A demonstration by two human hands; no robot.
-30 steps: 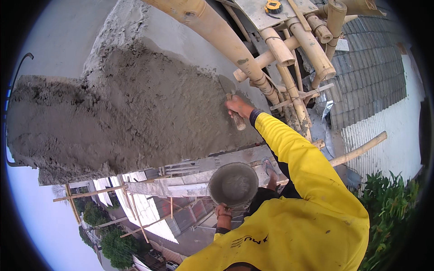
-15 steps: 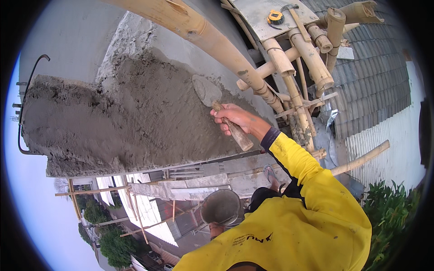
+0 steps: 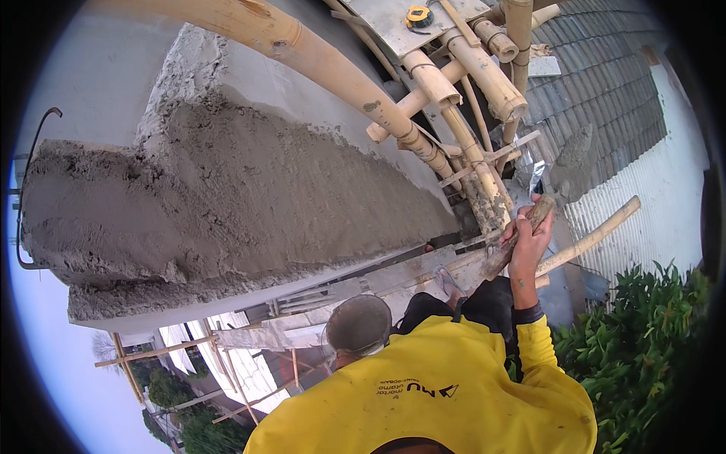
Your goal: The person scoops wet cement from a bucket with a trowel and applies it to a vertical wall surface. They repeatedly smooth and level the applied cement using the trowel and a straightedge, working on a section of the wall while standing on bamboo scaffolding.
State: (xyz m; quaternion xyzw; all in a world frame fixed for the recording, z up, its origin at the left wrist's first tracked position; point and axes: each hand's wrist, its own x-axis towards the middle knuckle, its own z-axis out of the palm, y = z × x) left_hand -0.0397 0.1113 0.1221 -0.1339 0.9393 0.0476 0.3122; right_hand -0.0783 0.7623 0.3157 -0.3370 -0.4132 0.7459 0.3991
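Plainly, the right hand point(image 3: 529, 246) was closed around the wooden handle of a trowel point(image 3: 576, 155), right of the frame's centre. The handle slanted up to the right, and the mortar-grey blade showed against the tiled roof point(image 3: 616, 102), well apart from the wall. At the lower centre, a grey bucket point(image 3: 358, 325) stood out beside the yellow shirt point(image 3: 431, 378). Only a sliver of the left hand point(image 3: 345, 359) appeared at the bucket's lower edge, mostly hidden by the shirt, so how its fingers were set could not be told. Wet-looking mortar point(image 3: 249, 200) covered a broad stretch from the left to the centre of the frame, rough on its left and smoother toward its right end. A hooked metal rod point(image 3: 30, 178) curved past its left edge. Above, a thick bamboo pole point(image 3: 318, 60) ran down from the upper left toward shorter bamboo pieces point(image 3: 488, 79) at the upper right. A yellow-and-black tape measure point(image 3: 418, 17) lay on a board point(image 3: 372, 23) near the top. Corrugated sheeting point(image 3: 631, 185) filled part of the right side, with green leaves point(image 3: 631, 356) below it, and a sandalled foot point(image 3: 449, 284) showed just below centre.
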